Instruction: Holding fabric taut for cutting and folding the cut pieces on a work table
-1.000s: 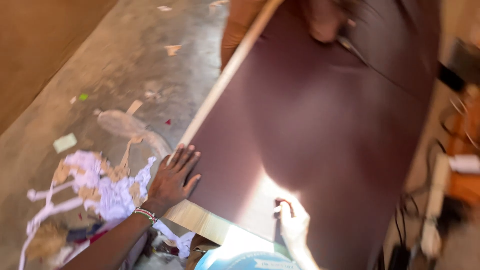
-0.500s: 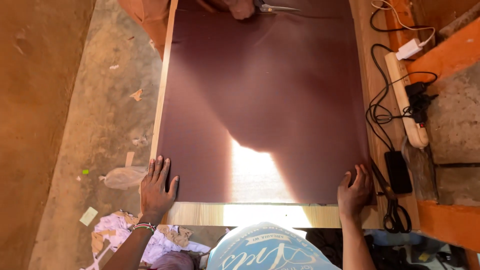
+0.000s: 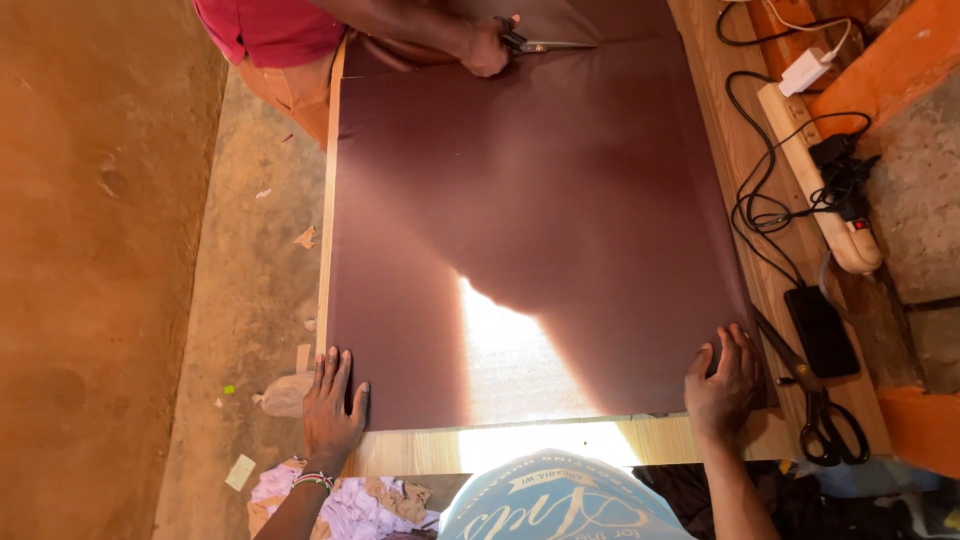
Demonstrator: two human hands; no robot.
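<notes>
Maroon sheet material (image 3: 540, 210) lies spread flat across a pale wooden bench (image 3: 560, 445), its near edge just short of the bench's front edge. The left hand (image 3: 332, 405) presses palm-down on the sheet's near left corner, fingers spread, grip released. The right hand (image 3: 722, 385) lies flat on the near right corner, also grasping nothing. At the far end, a co-worker's hand (image 3: 487, 50) works scissors (image 3: 545, 44) along the sheet. Black shears (image 3: 815, 410), a phone (image 3: 822, 330) and a power strip (image 3: 820, 180) lie at the bench's right side.
</notes>
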